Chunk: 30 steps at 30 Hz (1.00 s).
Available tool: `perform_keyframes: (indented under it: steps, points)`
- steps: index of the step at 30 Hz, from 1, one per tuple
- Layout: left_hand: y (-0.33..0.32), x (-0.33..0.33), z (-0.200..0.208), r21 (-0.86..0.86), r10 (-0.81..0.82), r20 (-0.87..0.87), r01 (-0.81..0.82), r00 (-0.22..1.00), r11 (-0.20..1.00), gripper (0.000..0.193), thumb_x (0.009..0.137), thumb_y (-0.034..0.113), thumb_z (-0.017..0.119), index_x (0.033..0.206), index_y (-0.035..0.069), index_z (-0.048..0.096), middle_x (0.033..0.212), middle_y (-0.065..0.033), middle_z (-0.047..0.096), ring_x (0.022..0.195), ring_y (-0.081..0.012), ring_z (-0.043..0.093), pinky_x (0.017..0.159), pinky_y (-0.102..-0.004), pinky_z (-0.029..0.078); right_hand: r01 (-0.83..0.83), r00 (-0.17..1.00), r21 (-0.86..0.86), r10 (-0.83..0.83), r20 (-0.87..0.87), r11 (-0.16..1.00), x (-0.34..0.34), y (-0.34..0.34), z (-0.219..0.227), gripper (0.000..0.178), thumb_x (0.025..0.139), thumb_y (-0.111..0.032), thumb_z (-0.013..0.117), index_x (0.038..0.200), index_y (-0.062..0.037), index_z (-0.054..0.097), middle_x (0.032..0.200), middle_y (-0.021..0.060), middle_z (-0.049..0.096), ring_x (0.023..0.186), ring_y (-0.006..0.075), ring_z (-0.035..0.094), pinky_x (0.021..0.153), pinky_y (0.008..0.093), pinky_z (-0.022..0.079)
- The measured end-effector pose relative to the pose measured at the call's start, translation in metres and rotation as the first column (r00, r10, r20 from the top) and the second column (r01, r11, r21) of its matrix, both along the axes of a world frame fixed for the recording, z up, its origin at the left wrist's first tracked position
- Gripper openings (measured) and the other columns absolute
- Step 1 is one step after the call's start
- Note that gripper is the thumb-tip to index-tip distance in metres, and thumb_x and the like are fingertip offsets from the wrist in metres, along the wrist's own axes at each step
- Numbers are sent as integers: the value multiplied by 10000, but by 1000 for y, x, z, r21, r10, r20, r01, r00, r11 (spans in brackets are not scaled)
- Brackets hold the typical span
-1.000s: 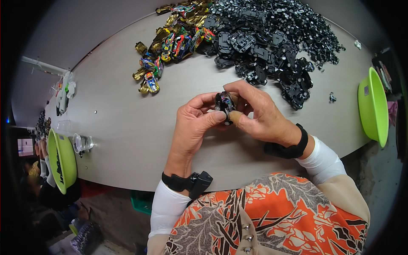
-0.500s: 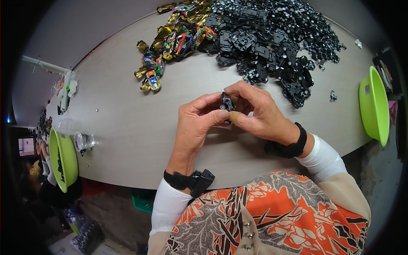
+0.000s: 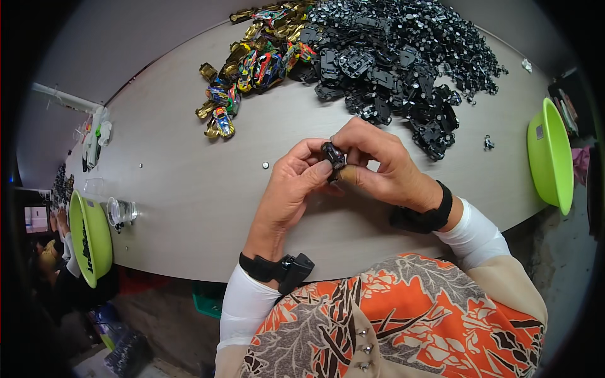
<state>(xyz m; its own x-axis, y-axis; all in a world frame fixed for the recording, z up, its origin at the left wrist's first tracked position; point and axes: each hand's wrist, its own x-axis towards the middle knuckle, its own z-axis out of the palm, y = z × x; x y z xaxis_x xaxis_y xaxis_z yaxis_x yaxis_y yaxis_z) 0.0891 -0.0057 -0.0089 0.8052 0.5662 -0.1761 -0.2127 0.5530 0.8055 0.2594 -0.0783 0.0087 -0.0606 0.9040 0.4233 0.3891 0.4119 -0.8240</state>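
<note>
Above the near middle of the table, a small dark toy car (image 3: 332, 153) is pinched between the fingers of both hands. My left hand (image 3: 294, 173) grips it from the left, thumb and fingertips closed on its body. From the other side my right hand (image 3: 377, 156) holds it too, its forefinger bent over the top and its thumb below. Tape or a finger cover wraps the right thumb. Fingers hide part of the car's underside. A small round wheel-like piece (image 3: 265, 165) lies on the table just left of my left hand.
Farther back lie gold and multicoloured toy car shells (image 3: 261, 68) beside a large heap of black chassis and wheel parts (image 3: 378, 75). Green basins stand at the right (image 3: 549, 157) and left (image 3: 94, 239). A clear cup (image 3: 120, 212) sits by the left basin. Another person's hand (image 3: 62, 220) shows far left.
The toy car has been turned and tilted between my fingers, with both hands still on it. A small round piece now shows left of my left hand. The whole view has shifted slightly.
</note>
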Motion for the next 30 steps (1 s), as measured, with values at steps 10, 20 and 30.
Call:
perform_keyframes:
  steps: [10,20,30]
  points:
    - [-2,-3,2,220,-76,-242,130,967,967,126,829,105,636,928,35,601,770,38,554,661,-20,460,580,-170,385,-269,831,-496,-61,-553,826,16,-13,5,79,817,-29,606,878,14,581,742,28,594,602,95,577,541,220,470]
    - [-12,4,6,281,91,-278,-10,956,960,179,805,45,642,972,11,588,794,17,567,698,-29,503,587,-176,423,-29,940,-409,-113,-321,912,4,-15,-14,89,788,23,559,870,-7,544,768,17,544,676,87,527,607,230,439]
    - [-12,11,-12,113,286,4,-285,958,952,265,834,56,635,1093,19,590,909,-4,576,732,-51,558,623,-193,477,-197,923,-462,5,-385,865,0,-20,-19,77,853,-101,606,829,-42,563,693,-29,548,580,34,521,468,193,427]
